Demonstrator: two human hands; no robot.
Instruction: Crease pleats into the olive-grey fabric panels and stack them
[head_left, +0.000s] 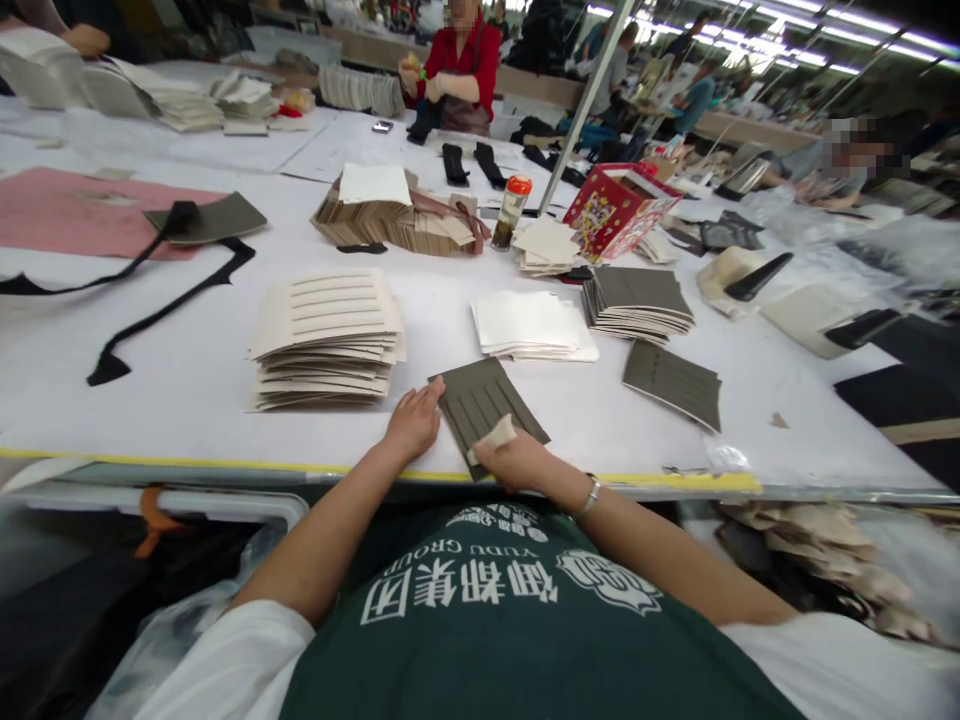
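A dark grey-green panel with raised parallel lines lies on the white table at its front edge. My left hand rests at the panel's left corner, its fingers together against the edge. In my right hand is a small cream cloth, pressed on the lower part of the panel. To the left stands a tall stack of cream panels, the top one lined. Behind the panel are white sheets. A second dark panel lies to the right, near a stack of dark panels.
Farther back are bundled brown pieces, a jar with an orange lid, a red patterned box and a slanted metal pole. Black straps lie at left. A person in red works across the table.
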